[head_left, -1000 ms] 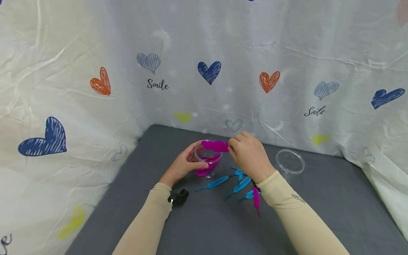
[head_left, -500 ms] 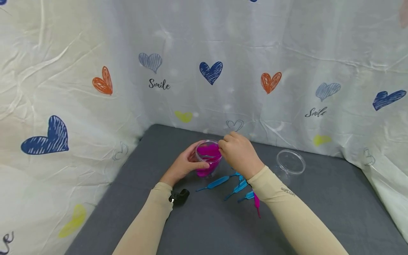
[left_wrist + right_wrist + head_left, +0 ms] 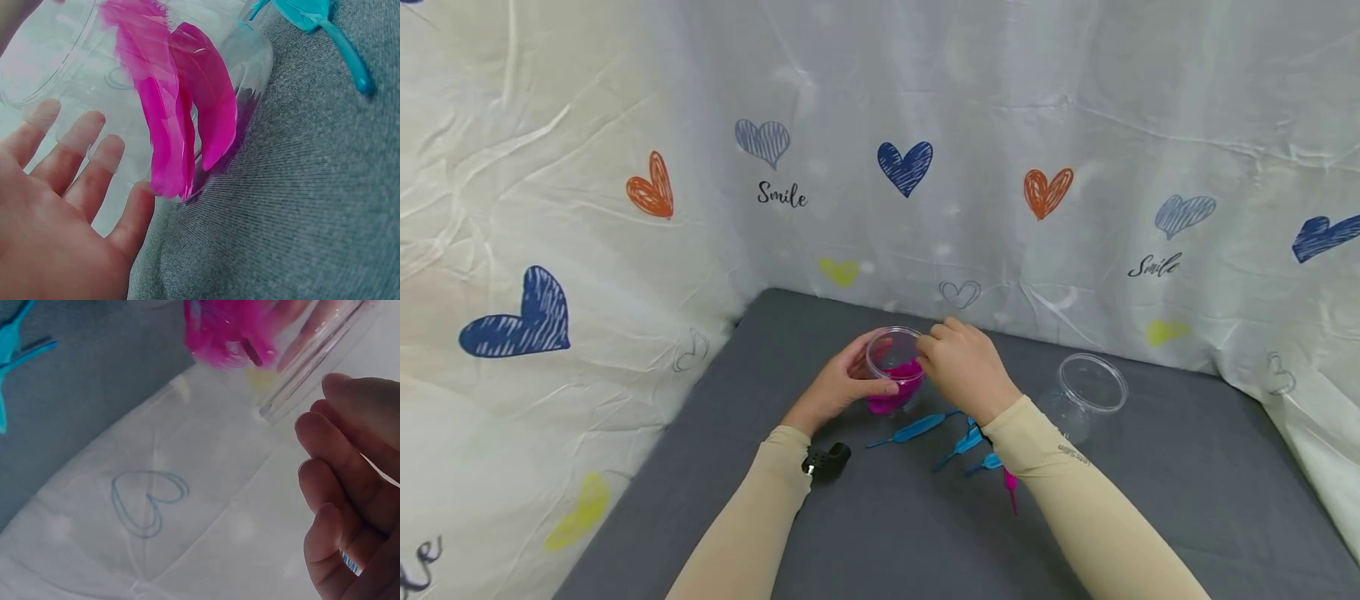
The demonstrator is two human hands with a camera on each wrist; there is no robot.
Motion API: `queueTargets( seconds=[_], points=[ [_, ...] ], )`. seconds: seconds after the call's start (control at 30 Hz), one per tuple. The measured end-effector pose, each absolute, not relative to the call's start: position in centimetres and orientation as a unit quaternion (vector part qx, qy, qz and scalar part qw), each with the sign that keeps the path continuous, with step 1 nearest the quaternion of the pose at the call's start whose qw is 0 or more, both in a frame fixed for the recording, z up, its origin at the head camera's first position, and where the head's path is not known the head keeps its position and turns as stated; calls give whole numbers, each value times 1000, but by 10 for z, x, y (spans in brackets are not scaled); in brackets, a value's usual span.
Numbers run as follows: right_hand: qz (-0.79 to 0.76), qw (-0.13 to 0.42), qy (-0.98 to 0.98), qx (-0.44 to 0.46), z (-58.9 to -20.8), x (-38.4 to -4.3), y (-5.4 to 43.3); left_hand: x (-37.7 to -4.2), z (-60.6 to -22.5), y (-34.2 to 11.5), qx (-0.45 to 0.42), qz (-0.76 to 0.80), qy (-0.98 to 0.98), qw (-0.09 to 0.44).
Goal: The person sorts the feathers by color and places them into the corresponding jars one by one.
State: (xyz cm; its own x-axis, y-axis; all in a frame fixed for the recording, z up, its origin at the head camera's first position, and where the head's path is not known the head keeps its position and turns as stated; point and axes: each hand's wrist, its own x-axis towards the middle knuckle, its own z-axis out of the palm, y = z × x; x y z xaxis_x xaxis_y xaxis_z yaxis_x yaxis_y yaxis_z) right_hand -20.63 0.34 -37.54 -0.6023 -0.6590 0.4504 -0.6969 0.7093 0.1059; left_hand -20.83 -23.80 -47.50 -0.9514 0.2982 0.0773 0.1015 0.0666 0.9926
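My left hand grips a clear plastic jar from its left side, thumb across the front and fingers behind it. Pink feathers stand inside the jar, gathered toward its lower part. At the jar's right rim is my right hand, its fingers bent. The right wrist view shows the thumb and fingertips loosely curled beside the rim, with nothing between them. Several blue feathers lie on the table in front of the jar. A pink feather lies near them, partly covered by the right wrist.
A second clear jar stands to the right of my right hand. Grey cloth covers the table. A white curtain printed with hearts hangs close behind the table and along its left side.
My right hand has moved left to the jar with a pink feather, which has gone down inside and left the fingers. The left hand keeps its grip on the jar.
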Motion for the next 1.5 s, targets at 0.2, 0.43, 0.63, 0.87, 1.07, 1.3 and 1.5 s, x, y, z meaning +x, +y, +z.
queueTargets(
  seconds=[0.2, 0.43, 0.63, 0.87, 1.07, 1.3, 1.5],
  points=[
    [57, 228, -903, 359, -374, -196, 29, -210, -475, -235, 145, 666, 729, 68],
    [67, 242, -902, 350, -384, -178, 55, -210, -475, -236, 142, 674, 722, 73],
    [75, 207, -919, 328, -402, -158, 74, -212, -478, -238, 145, 667, 727, 72],
    [97, 143, -949, 265, -429, -129, 100, -214, -482, -239, 133, 655, 740, 70],
    [110, 66, -974, 188, -440, -104, 121, -215, -478, -239, 138, 651, 742, 82],
    [134, 22, -979, 154, -452, -87, 132, -215, -478, -237, 153, 640, 749, 83],
    [129, 38, -980, 149, -459, -85, 129, -213, -477, -237, 150, 632, 755, 86]
  ],
)
